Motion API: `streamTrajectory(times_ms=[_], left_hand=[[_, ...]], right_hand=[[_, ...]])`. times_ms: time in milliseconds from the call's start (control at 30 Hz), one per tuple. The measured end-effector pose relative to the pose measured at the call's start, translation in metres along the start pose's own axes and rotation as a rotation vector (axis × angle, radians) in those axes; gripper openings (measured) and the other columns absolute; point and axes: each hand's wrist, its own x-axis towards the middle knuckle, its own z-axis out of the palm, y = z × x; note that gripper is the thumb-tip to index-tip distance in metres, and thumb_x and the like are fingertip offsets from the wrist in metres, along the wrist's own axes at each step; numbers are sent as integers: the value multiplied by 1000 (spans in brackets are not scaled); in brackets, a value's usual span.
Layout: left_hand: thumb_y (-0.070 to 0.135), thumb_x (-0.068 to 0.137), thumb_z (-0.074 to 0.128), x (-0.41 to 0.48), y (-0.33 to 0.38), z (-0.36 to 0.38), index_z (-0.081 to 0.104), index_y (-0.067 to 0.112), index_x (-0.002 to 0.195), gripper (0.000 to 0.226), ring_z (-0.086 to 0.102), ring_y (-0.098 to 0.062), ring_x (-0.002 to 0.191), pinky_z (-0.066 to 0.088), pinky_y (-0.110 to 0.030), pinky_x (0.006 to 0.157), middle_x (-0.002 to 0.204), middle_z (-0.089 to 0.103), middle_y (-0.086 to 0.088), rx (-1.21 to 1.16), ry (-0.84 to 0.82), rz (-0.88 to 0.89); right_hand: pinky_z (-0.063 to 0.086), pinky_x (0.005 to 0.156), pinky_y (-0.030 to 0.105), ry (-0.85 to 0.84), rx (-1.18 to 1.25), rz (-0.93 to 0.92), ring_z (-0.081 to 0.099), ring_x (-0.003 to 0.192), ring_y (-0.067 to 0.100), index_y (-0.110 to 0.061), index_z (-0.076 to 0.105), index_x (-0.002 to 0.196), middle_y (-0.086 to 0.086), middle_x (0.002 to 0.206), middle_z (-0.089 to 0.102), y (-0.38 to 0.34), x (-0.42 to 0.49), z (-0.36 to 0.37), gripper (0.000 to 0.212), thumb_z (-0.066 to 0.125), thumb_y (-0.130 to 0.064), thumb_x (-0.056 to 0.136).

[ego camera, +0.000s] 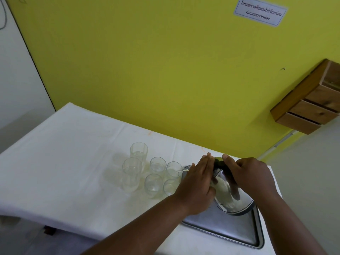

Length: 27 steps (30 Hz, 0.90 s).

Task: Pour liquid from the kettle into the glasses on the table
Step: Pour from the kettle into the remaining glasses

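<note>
A shiny steel kettle [230, 196] is tipped to the left above a metal tray [226, 230]. My right hand [253, 176] grips its dark handle at the top. My left hand [197, 183] lies flat on the kettle's lid and front. A thin pale stream [181, 170] runs from the spout into a short clear glass [173, 171]. Several more clear glasses stand to the left on the white table [73, 162]: two tall ones [131, 173] [138, 152] and short ones [157, 164] [153, 184]. Another short glass [170, 186] is partly hidden by my left wrist.
The yellow wall [147, 61] rises right behind the table. A wooden slatted box [311, 100] hangs on the wall at the right, with a printed notice [260, 12] above it. The table's front edge drops off at lower left.
</note>
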Motion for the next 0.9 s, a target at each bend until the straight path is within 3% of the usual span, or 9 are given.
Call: streamTrajectory(times_ms=[133, 267, 900], left_hand=[[25, 80, 23, 0, 1, -1, 2, 7, 155, 80, -5, -17, 151, 3, -40, 120, 164, -2, -6, -7, -15, -6], [35, 73, 13, 0, 1, 0, 1, 8, 155, 87, -6, -16, 151, 1, -37, 119, 164, -3, -5, 1, -15, -2], [36, 72, 12, 1, 3, 0, 0, 9, 155, 88, -8, -16, 150, 1, -39, 120, 164, -4, -4, 2, -28, -4]], right_hand=[[49, 58, 35, -5, 1, 4, 59, 53, 25, -16, 54, 40, 5, 41, 55, 0, 1, -1, 68, 46, -64, 88], [49, 58, 34, -5, 3, 6, 60, 53, 25, -15, 55, 41, 6, 41, 55, 2, 1, 1, 69, 45, -65, 87], [48, 57, 34, 3, 59, 23, 59, 52, 26, -15, 51, 39, 5, 40, 54, 5, -3, 2, 69, 47, -63, 88]])
